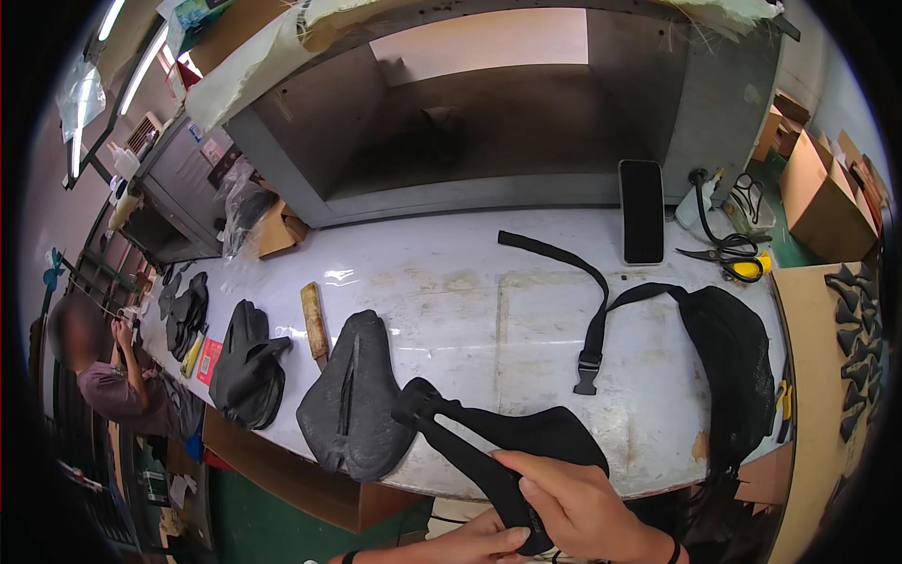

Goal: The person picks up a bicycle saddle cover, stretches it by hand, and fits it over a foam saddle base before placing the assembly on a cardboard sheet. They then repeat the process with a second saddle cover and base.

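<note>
Both of my hands hold a black bicycle saddle [554, 432] with a long slot down its middle, near the table's front edge. Its narrow nose points to the upper left. My left hand [479, 540] is closed round the near wing from below, its thumb at the edge. My right hand [578, 503] grips the same wing from the right, fingers bent over the surface. Just left of the nose lies a dark grey saddle-shaped piece [348, 414] with a central groove. A wooden-handled tool [313, 318] rests behind it, its far end partly hidden.
A black waist bag [728, 348] with strap and buckle [586, 374] lies right. A phone [642, 211] leans against a grey metal cabinet [498, 193], near scissors [728, 254]. More dark covers [246, 367] lie left, where another person [122, 385] works. Cardboard [817, 376] stands right.
</note>
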The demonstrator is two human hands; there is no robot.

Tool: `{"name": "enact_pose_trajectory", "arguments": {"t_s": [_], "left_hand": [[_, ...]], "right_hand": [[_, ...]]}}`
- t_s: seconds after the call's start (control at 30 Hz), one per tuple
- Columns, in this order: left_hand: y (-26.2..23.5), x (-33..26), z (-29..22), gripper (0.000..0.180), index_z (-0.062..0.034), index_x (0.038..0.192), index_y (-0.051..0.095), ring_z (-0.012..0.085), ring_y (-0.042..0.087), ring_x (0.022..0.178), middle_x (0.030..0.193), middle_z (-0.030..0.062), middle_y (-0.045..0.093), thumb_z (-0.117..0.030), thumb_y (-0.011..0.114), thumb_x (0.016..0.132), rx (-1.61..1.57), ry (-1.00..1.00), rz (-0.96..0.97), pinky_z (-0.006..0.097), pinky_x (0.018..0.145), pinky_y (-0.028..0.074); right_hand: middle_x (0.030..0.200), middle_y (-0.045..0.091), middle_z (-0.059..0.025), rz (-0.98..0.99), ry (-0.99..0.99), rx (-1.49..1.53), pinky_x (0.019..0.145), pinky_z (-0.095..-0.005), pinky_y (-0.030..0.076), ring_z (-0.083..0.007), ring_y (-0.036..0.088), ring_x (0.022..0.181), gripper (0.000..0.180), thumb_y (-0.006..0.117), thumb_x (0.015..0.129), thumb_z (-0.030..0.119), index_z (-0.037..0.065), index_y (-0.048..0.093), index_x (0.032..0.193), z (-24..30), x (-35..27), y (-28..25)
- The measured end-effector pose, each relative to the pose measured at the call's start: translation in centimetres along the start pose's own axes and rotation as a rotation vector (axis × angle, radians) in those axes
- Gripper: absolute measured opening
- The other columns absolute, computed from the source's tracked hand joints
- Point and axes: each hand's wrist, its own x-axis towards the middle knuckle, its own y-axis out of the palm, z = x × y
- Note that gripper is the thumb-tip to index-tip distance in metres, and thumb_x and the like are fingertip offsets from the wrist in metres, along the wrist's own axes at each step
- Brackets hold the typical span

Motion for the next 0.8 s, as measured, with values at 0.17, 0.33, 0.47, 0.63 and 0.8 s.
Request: {"name": "enact_pose_trajectory", "arguments": {"t_s": [0.17,0.33,0.47,0.63,0.8], "left_hand": [[-1.7,0.0,-0.5,0.021,-0.0036,0.094,0.065,0.0168,0.06,0.064,0.072,0.0075,0.061,-0.025,0.061,0.092,1.078,0.575,-0.059,0.032,0.056,0.046],[-1.6,-0.3,-0.3,0.027,0.0018,0.109,0.064,0.0195,0.065,0.087,0.094,0.0076,0.069,-0.006,0.069,0.084,1.044,0.71,-0.404,0.031,0.078,0.051],[-2.6,0.2,1.1,0.036,0.0035,0.116,0.058,0.0172,0.064,0.09,0.096,0.0085,0.067,-0.007,0.07,0.083,0.865,0.788,-0.402,0.029,0.079,0.051],[-3.4,0.2,-0.6,0.039,0.0006,0.119,0.056,0.0171,0.063,0.096,0.103,0.008,0.064,-0.013,0.069,0.086,1.072,0.48,-0.414,0.03,0.083,0.05],[-4.1,0.3,-2.9,0.044,-0.0018,0.121,0.056,0.0162,0.06,0.102,0.107,0.0082,0.062,-0.025,0.071,0.087,0.265,0.374,-0.34,0.029,0.09,0.046]], "right_hand": [[0.096,0.065,-0.0187,0.154,0.185,0.066,0.075,-0.0306,0.051,-0.0267,0.066,0.08,0.031,0.057,0.091,0.006,0.0,0.059,0.121,0.2,0.7,-0.4],[0.103,0.058,-0.0168,-0.199,-0.282,-0.433,0.081,-0.0367,0.048,-0.028,0.058,0.089,0.043,0.069,0.082,0.011,0.0,0.056,0.122,-2.9,-0.3,-0.3],[0.11,0.058,-0.0177,-0.341,0.014,0.18,0.088,-0.0377,0.046,-0.0227,0.058,0.097,0.064,0.074,0.081,0.014,0.0,0.039,0.133,-3.6,-1.9,1.1],[0.102,0.065,-0.0165,-0.321,0.385,0.947,0.082,-0.0307,0.052,-0.0191,0.065,0.094,0.071,0.071,0.081,-0.002,0.001,0.027,0.137,-2.9,-1.5,1.5],[0.092,0.067,-0.0106,-0.065,0.492,0.68,0.069,-0.0229,0.051,-0.0103,0.063,0.08,0.029,0.07,0.081,-0.007,-0.005,0.054,0.106,-4.6,-2.7,0.1]]}}
